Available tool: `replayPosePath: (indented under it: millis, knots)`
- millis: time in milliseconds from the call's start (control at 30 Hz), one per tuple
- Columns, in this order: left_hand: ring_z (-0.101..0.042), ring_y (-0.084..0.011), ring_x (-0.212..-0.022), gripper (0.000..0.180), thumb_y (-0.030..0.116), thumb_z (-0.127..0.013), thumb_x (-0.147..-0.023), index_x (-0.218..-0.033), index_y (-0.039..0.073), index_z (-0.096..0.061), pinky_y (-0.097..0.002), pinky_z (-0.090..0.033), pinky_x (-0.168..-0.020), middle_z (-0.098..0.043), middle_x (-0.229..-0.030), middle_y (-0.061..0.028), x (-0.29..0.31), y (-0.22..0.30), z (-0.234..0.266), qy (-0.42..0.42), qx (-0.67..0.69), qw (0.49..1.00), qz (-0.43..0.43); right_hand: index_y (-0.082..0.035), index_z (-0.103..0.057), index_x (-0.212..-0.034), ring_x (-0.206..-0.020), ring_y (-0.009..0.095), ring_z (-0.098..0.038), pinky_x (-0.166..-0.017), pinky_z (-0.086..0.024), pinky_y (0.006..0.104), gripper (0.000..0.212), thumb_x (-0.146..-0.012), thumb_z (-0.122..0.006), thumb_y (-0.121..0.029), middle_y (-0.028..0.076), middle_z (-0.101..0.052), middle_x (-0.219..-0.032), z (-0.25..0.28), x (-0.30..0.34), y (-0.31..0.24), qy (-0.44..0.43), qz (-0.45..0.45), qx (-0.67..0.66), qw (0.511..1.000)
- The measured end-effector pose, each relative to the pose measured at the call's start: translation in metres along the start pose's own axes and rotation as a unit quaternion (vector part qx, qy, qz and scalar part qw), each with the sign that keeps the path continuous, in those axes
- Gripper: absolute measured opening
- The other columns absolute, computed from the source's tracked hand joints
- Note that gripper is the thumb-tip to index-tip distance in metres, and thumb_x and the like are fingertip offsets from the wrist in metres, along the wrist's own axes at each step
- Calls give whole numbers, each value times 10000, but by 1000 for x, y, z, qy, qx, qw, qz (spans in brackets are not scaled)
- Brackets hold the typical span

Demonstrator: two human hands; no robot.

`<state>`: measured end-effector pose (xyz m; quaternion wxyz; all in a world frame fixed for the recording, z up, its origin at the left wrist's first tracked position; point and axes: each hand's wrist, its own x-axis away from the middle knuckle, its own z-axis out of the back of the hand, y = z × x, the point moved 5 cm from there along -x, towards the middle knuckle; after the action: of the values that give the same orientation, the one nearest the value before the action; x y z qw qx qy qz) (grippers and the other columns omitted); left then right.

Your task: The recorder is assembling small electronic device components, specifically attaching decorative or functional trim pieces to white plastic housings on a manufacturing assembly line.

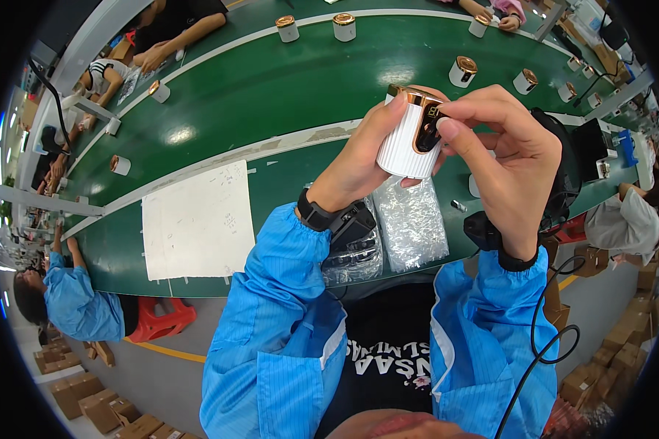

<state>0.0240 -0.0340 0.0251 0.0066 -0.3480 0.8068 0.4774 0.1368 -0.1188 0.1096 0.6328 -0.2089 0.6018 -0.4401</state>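
My left hand (355,157) is wrapped round a white ribbed cylindrical device (397,150) with a gold rim. The device is tilted above the bench, its dark oval display panel (427,126) lit and facing my right hand (516,150). The thumb and forefinger of that hand are pinched together at the panel's right edge; anything between them is too small to make out. Below the device, a clear plastic bag (414,230) lies on the green bench, beside another plastic bag with dark contents (353,260). A small dark and silver piece (458,206) lies to their right.
A large white sheet (198,223) is taped to the bench at left. Beyond a pale rail, several similar devices (463,72) stand on the green conveyor (271,88). Black equipment (564,168) and a cable (542,322) are at right. Other people work around the line.
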Motion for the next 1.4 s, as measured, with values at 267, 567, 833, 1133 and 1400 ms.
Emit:
replayPosePath:
  millis: [267, 567, 833, 1133, 1400]
  knots:
    - [-678, -134, -655, 599, 552, -399, -1122, -1344, 27, -584, -257, -475, -437, -715, -874, -111, 1, 1, -1, 22, -53, 998, 3, 39, -747, -1116, -964, 164, -679, -759, -583, 277, 218, -900, -750, 67, 119, -683, -1123, 6, -1, 3, -21, 35, 93, 995]
    - [-752, -223, -823, 694, 632, -367, -1091, -1373, 33, -574, -333, -627, -605, -722, -1097, -144, 4, -3, 9, 20, -147, 986, 72, -4, -627, -1417, -1134, 175, -630, -1040, -477, 338, 407, -1024, -633, -106, 105, -660, -1222, 2, -8, 31, -192, -42, 36, 980]
    - [-754, -209, -921, 570, 497, -488, -1108, -1381, 4, -571, -313, -619, -668, -713, -1097, -121, -5, 0, 6, 36, -135, 989, 37, 10, -620, -1431, -1163, 165, -627, -1037, -475, 315, 397, -1062, -614, -136, 101, -667, -1290, 11, -11, 48, -131, -45, 50, 989]
    - [-681, -120, -818, 484, 281, -707, -1036, -1378, -33, -569, -287, -595, -617, -692, -1037, -86, -6, 5, 27, 80, -283, 956, -24, 10, -629, -1420, -1181, 155, -634, -1046, -493, 332, 387, -1065, -624, -143, 96, -698, -1292, 13, -22, 61, -122, -40, 72, 989]
    - [-687, -159, -930, 571, 325, -719, -1027, -1429, -35, -533, -313, -601, -733, -674, -1127, -111, -13, 7, 61, 116, -317, 941, -35, 2, -644, -1388, -1142, 151, -660, -992, -530, 336, 363, -1071, -632, -175, 83, -727, -1217, -4, -60, 82, -178, -36, 143, 973]
